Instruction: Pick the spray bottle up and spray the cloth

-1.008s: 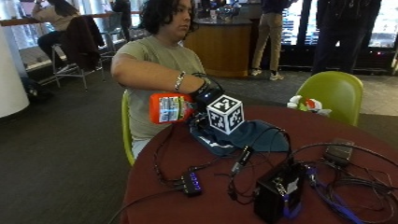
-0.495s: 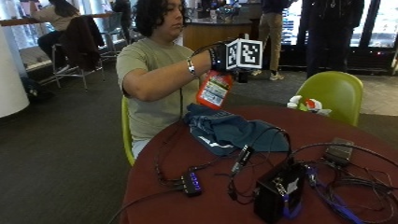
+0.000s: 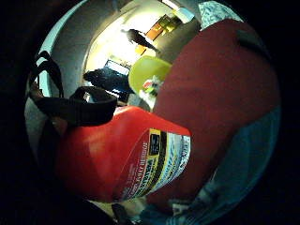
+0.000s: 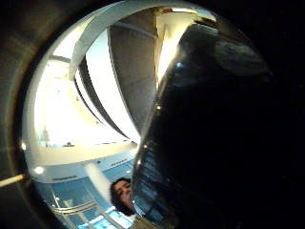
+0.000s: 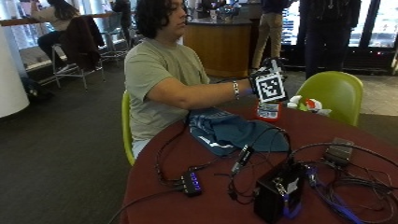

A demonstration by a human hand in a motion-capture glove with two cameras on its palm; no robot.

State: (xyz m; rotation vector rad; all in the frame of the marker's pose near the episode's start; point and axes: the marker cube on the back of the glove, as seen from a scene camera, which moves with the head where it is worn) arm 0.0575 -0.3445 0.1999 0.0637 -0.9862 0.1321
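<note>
On the round dark-red table [image 5: 205, 205], the crumpled blue cloth [image 5: 233, 133] is lying spread between the person and the table's middle, exposed to catch spray. Just beyond it, the black-gloved right hand [image 5: 261, 81] is wrapping its fingers around the red plastic spray bottle with a printed label [image 5: 268, 111], keeping it upright above the table's far side, seemingly so the nozzle can be aimed at the fabric.

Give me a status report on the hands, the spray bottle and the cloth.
Gloved right hand grips red plastic spray bottle, held above round dark red table. Crumpled blue cloth lies on table beside it. Black cables cross the cloth's edge.
</note>
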